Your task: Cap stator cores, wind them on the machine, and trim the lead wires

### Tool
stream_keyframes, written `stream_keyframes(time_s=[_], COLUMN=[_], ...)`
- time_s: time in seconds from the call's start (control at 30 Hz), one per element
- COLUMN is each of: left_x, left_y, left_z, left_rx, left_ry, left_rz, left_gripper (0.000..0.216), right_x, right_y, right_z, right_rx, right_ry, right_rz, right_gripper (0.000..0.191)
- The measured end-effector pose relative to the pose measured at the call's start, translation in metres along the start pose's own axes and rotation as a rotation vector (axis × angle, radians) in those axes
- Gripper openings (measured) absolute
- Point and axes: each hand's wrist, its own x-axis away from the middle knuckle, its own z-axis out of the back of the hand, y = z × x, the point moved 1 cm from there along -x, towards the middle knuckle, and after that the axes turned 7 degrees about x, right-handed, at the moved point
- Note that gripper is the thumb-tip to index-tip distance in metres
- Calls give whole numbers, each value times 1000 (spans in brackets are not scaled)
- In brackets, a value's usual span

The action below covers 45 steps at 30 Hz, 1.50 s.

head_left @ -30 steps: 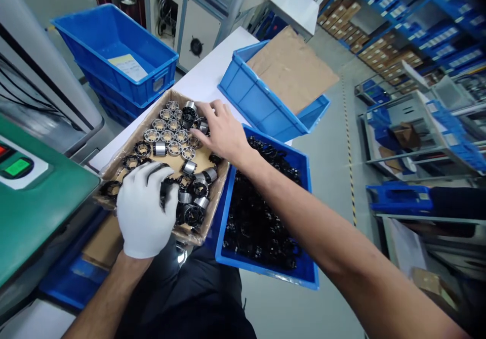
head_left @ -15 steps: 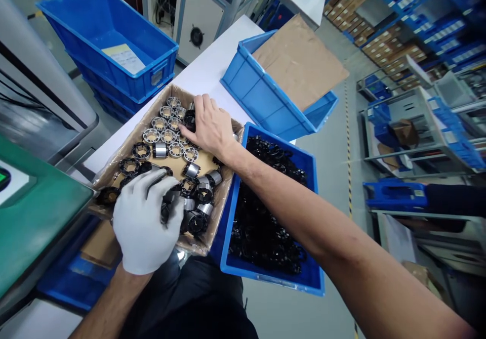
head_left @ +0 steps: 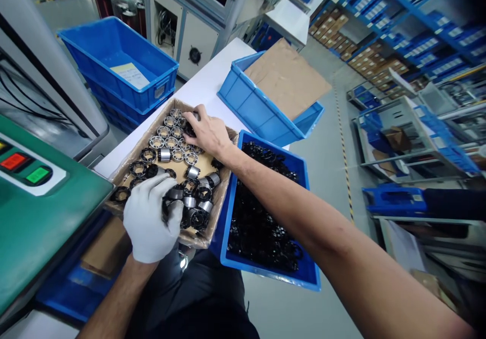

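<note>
A carton lined with brown film holds several ring-shaped motor stator cores. At its far end, silver-faced cores stand in rows with their openings up; nearer me, black-ended cores lie jumbled, some on their sides. My left hand, in a white glove, is over the near left part of the carton, thumb and fingers curled round a black and silver core, partly hidden. My bare right hand reaches to the far right side, its thumb and fingers bent round a dark core beside the rows.
Right of the carton stands a blue bin heaped with black parts. Behind it, a tilted blue bin carries a cardboard sheet. Stacked blue crates are at the far left. A green machine panel with lit buttons borders the left.
The view has shifted, showing more of the green panel. My right hand's index finger has lifted and bent beside the dark core. My left hand keeps its curled grip.
</note>
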Motion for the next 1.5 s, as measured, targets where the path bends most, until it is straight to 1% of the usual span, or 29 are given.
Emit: stream_keyframes(time_s=[0.13, 0.2, 0.3, 0.37, 0.43, 0.5, 0.57, 0.6, 0.63, 0.7, 0.73, 0.77, 0.83, 0.87, 0.93, 0.97, 1.03, 1.07, 1.1, 1.2, 1.23, 1.37, 1.5], left_x=[1, 2, 3, 4, 5, 7, 8, 8, 8, 9, 9, 9, 8, 8, 6, 6, 4, 4, 4, 4, 4, 5, 5], left_y=[0, 0, -1, -2, -2, -3, -4, -5, -5, -5, -5, -5, -4, -4, -3, -3, -2, -2, -2, -2, -2, -3, -4], left_z=[1, 1, 1, 0, -1, -1, -2, -1, -1, 0, 0, 1, 0, 0, -1, -2, -3, -3, -3, -3, -3, -4, -5], left_rx=[2, 1, 3, 3, 3, 6, 7, 7, 5, 1, -1, -4, -13, -19, -32, -39, -51, -55, -56, -61, -66, -83, -92], left_ry=[7, 9, 6, 8, 16, 28, 30, 30, 28, 25, 27, 27, 24, 23, 25, 28, 38, 46, 51, 64, 70, 95, 99], left_rz=[-12, -13, -20, -17, -10, -4, -1, -1, 1, 3, 5, 8, 9, 8, 4, 3, 2, -1, -5, -19, -21, -28, -31], left_gripper=[34, 34, 36, 36, 37, 37, 38, 38, 37, 36, 35, 35, 34, 33, 31, 30, 29, 29, 29, 28, 28, 27, 28], right_x=[12, 22, 42, 55, 65, 71, 72, 72, 72, 72, 71, 71, 71, 72, 75, 77, 82, 84, 86, 87, 86, 88, 102], right_y=[-2, -4, -8, -11, -12, -10, -6, -3, 0, 6, 10, 14, 26, 34, 50, 57, 67, 69, 71, 71, 72, 72, 59], right_z=[3, 7, 12, 13, 13, 13, 15, 16, 18, 20, 20, 20, 18, 18, 16, 14, 10, 8, 6, 3, 4, 20, 40], right_rx=[4, -61, -292, -479, -635, -734, -778, -788, -791, -759, -732, -702, -640, -608, -521, -470, -384, -355, -335, -312, -315, -374, -513], right_ry=[89, 83, 15, -34, -72, -81, -46, -9, 43, 137, 155, 151, 108, 95, 94, 87, 45, 18, -7, -50, -58, -42, -43], right_rz=[69, 83, 116, 229, 365, 450, 465, 440, 385, 228, 165, 124, 92, 70, -22, -70, -128, -138, -141, -147, -147, -138, -82], right_gripper=[62, 67, 71, 67, 59, 54, 51, 49, 46, 40, 40, 43, 48, 47, 41, 44, 56, 60, 59, 46, 45, 46, 42])
